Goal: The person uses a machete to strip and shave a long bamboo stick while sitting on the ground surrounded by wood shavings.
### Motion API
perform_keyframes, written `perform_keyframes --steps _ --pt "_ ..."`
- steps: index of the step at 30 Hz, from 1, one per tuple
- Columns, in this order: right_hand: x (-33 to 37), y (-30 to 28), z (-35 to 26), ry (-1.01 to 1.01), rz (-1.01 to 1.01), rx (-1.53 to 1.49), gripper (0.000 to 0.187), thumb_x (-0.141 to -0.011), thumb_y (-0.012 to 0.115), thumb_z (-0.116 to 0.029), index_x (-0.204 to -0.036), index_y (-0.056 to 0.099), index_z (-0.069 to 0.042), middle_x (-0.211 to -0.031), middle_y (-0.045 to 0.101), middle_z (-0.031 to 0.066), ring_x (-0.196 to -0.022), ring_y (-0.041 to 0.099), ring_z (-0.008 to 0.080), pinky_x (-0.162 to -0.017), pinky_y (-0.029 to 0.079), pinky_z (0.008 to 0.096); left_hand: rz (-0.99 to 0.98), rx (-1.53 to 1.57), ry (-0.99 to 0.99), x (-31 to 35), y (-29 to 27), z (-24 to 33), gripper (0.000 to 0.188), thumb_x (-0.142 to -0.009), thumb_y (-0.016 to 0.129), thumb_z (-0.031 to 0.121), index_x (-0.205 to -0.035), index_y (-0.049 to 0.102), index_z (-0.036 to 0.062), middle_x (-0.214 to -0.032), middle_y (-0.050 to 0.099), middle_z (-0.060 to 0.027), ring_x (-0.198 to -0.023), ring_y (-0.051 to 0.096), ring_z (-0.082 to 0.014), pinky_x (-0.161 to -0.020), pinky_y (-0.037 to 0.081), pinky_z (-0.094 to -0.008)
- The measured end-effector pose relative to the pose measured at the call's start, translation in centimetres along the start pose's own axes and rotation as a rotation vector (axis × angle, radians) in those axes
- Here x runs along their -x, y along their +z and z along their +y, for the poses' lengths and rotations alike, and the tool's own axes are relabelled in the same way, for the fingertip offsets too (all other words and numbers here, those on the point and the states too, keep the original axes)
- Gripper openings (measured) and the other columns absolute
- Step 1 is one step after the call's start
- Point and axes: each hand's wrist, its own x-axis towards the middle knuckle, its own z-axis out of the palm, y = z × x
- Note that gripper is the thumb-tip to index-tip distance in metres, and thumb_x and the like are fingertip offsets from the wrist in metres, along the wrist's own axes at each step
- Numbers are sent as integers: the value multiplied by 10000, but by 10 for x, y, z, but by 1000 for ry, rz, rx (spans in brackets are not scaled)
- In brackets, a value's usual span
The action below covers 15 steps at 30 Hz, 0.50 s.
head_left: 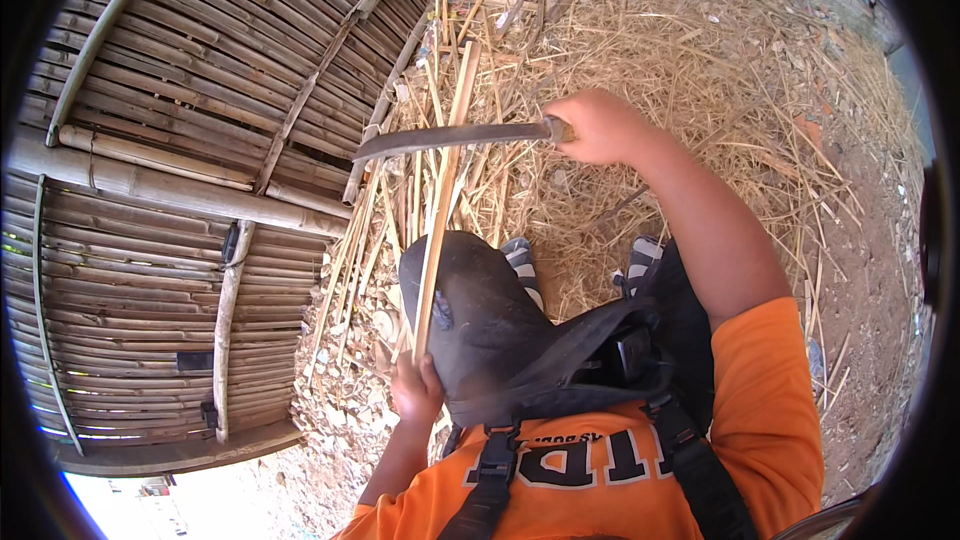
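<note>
A long machete (450,136) with a dark, slightly curved blade points to the left, its handle in the closed fist of my right hand (600,127). The blade crosses over a pale bamboo strip (447,185); whether the two touch I cannot tell. Beside my left thigh, my left hand (416,389) is closed on the near end of that strip. From there the strip runs forward past my knee (470,300), slanting a little to the right. More split bamboo strips (360,265) lie on the ground left of my leg.
A wall of bamboo slats (200,70) with thicker poles stands along the left. Straw-like shavings (680,70) cover the ground ahead, around my sandalled feet (522,265). Pale rubble (345,410) lies at the near left, bare soil (870,270) at the right.
</note>
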Motion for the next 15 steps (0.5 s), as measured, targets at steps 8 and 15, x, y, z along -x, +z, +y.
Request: perform_keyframes --steps 8,15 --pt "2 7 -16 -136 48 73 83 -783 699 -82 -851 655 -100 -669 626 60 -638 644 211 -591 522 386 -8 -51 -21 2 -6 7 276 -976 595 257 -979 565 -18 -677 579 -274 -610 580 -502 -534 454 -539" --pt "-5 -1 12 289 6 -170 36 -843 671 -66 -869 660 -89 -678 625 48 -620 605 166 -584 513 305 11 -59 108 -4 -9 3 218 -982 586 211 -978 563 -6 -636 575 -237 -554 575 -463 -500 446 -516"
